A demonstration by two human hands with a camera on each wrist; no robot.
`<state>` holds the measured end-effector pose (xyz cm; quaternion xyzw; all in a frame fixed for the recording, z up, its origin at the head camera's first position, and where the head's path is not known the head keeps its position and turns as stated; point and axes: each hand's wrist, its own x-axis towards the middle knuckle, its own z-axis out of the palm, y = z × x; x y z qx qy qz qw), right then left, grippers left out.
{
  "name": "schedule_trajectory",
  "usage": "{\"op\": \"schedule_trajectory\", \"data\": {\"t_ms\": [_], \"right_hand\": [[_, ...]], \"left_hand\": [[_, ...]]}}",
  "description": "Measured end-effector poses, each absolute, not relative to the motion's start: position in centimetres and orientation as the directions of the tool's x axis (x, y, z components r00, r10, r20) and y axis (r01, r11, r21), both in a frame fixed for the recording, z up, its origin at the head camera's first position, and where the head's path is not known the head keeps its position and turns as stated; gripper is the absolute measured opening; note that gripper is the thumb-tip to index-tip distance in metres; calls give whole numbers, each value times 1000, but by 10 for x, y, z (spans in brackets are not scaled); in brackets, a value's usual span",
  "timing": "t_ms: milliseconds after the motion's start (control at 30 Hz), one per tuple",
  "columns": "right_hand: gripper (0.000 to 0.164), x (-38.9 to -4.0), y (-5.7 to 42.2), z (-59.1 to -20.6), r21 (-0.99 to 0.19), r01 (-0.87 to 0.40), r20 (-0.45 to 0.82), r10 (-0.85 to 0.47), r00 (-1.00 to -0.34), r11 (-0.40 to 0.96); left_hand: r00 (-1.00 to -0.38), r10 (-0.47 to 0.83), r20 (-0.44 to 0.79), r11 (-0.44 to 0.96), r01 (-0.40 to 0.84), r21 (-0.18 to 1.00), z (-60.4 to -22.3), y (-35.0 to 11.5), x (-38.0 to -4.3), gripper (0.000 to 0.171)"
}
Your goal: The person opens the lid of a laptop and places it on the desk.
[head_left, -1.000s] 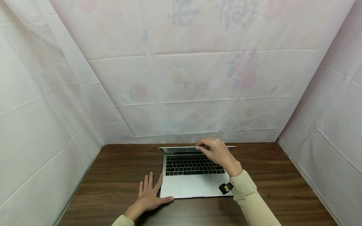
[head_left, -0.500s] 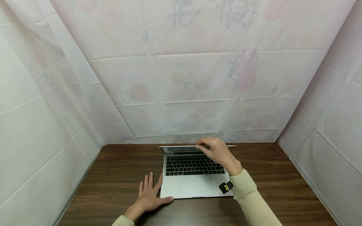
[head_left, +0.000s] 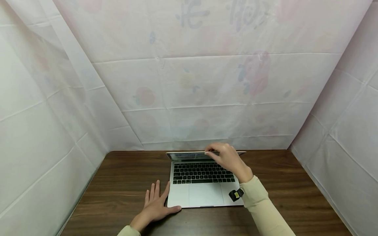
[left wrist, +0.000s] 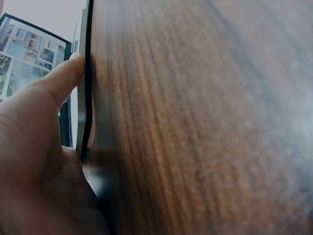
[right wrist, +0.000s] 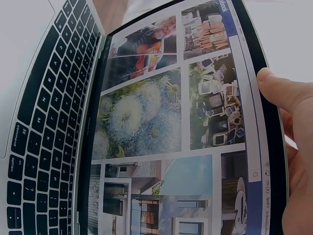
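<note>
A silver laptop (head_left: 205, 193) with black keys lies on the table, its lid raised. My right hand (head_left: 225, 159) pinches the top edge of the lid, thumb on the screen side and fingers curled behind. In the right wrist view the lit screen (right wrist: 146, 112) shows a page of pictures, with the thumb on its dark border. My left hand (head_left: 155, 203) lies with fingers spread at the laptop's front left corner, its thumb along the front edge. In the left wrist view that thumb touches the laptop's edge (left wrist: 84, 98).
The dark wooden table (head_left: 118, 183) extends on both sides of the laptop. White printed cloth (head_left: 206, 82) hangs behind it and along the left and right sides. A black strap device (head_left: 235, 195) sits at my right wrist, above the palm rest.
The lid's top edge has risen very slightly, with my right hand still holding it. My left hand stays in place.
</note>
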<state>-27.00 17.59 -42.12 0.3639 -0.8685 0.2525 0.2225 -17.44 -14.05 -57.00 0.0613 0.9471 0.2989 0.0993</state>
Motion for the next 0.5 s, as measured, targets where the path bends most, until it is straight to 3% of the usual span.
{"op": "schedule_trajectory", "data": {"t_ms": [500], "right_hand": [[9, -274, 177, -417, -266, -755, 582, -525, -621, 599]], "left_hand": [[-975, 174, -138, 812, 63, 580, -569, -139, -173, 122]]}}
